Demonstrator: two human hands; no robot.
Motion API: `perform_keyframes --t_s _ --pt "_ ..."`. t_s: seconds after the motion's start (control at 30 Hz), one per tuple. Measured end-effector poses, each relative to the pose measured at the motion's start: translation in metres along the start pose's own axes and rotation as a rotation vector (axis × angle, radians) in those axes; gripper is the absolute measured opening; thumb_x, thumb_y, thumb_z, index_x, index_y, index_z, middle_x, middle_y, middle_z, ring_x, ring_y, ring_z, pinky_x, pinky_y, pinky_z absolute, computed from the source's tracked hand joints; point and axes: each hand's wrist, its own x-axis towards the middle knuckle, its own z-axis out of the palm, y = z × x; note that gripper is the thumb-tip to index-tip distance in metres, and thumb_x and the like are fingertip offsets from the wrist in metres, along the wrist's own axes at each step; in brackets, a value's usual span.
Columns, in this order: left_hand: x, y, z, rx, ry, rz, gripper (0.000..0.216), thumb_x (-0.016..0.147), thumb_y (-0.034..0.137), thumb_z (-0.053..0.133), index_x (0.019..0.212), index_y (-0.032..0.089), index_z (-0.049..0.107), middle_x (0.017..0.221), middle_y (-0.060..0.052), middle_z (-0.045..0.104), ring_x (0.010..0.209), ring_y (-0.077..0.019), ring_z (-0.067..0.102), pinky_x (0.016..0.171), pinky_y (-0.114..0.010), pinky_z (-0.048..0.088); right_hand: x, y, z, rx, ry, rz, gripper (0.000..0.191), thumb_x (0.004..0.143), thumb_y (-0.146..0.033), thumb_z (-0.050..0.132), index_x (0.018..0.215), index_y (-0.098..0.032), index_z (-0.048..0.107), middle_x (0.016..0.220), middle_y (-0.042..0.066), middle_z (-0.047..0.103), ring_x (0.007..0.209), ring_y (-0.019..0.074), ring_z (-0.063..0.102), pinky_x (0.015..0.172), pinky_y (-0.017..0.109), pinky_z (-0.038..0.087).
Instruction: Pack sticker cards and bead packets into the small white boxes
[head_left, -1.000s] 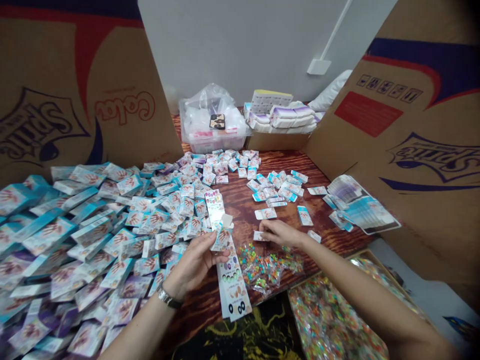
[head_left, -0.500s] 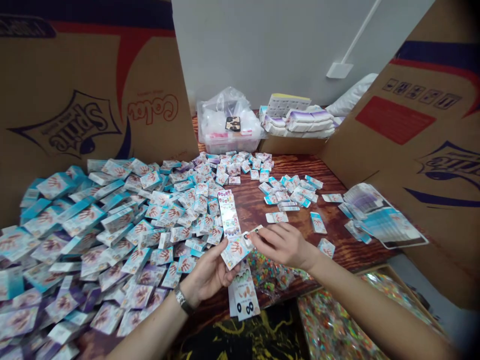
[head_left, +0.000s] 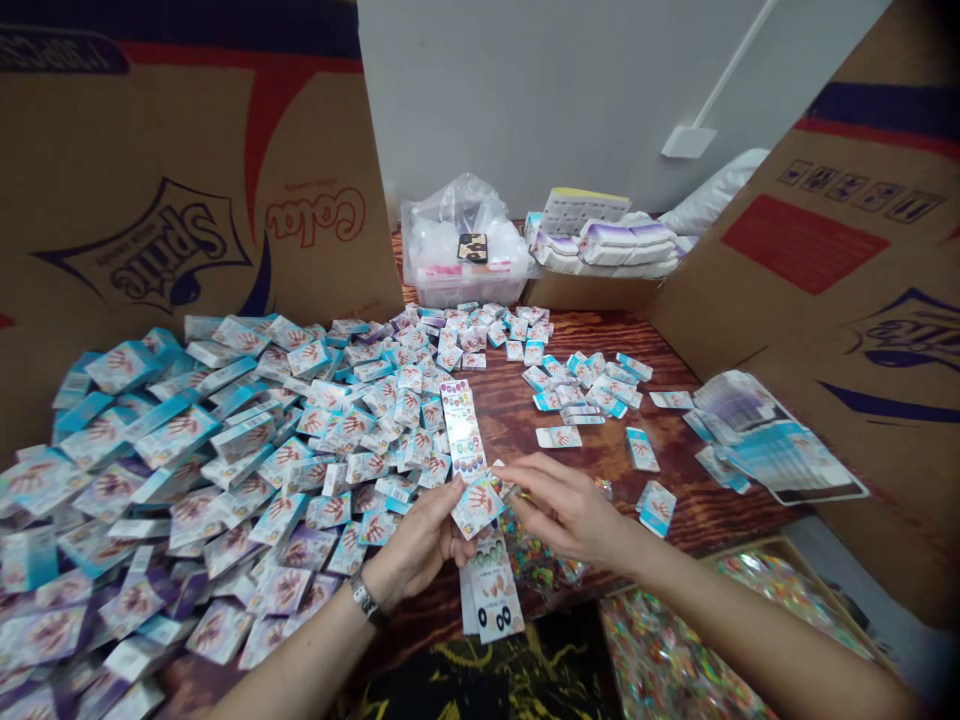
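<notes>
In my left hand (head_left: 424,535) I grip a small cardboard box (head_left: 480,506), white and light blue with a printed hand on its face. The thumb lies on its edge, the other fingers beneath. The bent fingers of my right hand (head_left: 566,505) are closed at the box's upper right end; the fingertips partly hide that end. Behind the box lies a printed paper strip (head_left: 463,425) with rows of coloured ovals. Below my left hand, more printed strips (head_left: 496,605) hang over the table edge. A clear bag of colourful small pieces (head_left: 547,560) lies under my right hand.
A large heap of similar small boxes (head_left: 247,450) covers the left side. Flattened-looking boxes (head_left: 589,385) and a fanned stack of cartons (head_left: 780,440) lie right. Large cardboard boxes (head_left: 187,150) flank the table. A plastic tub (head_left: 465,285) stands at the back; a carton of colourful packets (head_left: 675,640) is below.
The view has shifted slightly, moving the scene rightward. A pale flap-like part that stuck out from the held box toward my right fingers no longer shows; the right fingers are closer against the box end.
</notes>
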Motion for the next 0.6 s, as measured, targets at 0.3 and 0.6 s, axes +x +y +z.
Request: perform_keyframes --t_s 0.3,0.6 --pt "-0.007 -0.009 0.003 1.176 0.222 0.713 0.039 0.089 0.036 0.047 0.126 0.023 0.047 0.126 -0.011 0.050 0.118 -0.0259 0.047 0.099 -0.043 0.041 -0.002 -0.001 0.033 0.229 0.285 0.486 0.014 0.086 -0.022 0.053 0.099 -0.022 0.058 0.090 0.005 0.061 0.079 0.0167 0.060 0.069 0.030 0.052" --pt "0.005 -0.024 -0.009 1.629 0.297 0.974 0.055 0.087 0.016 0.047 0.139 0.015 0.027 0.122 -0.016 0.052 0.115 -0.0255 0.048 0.098 -0.040 0.044 -0.007 -0.011 0.055 0.434 0.352 0.590 0.013 0.085 -0.024 0.054 0.098 -0.021 0.053 0.089 0.004 0.064 0.080 0.0158 0.062 0.071 0.028 0.052"
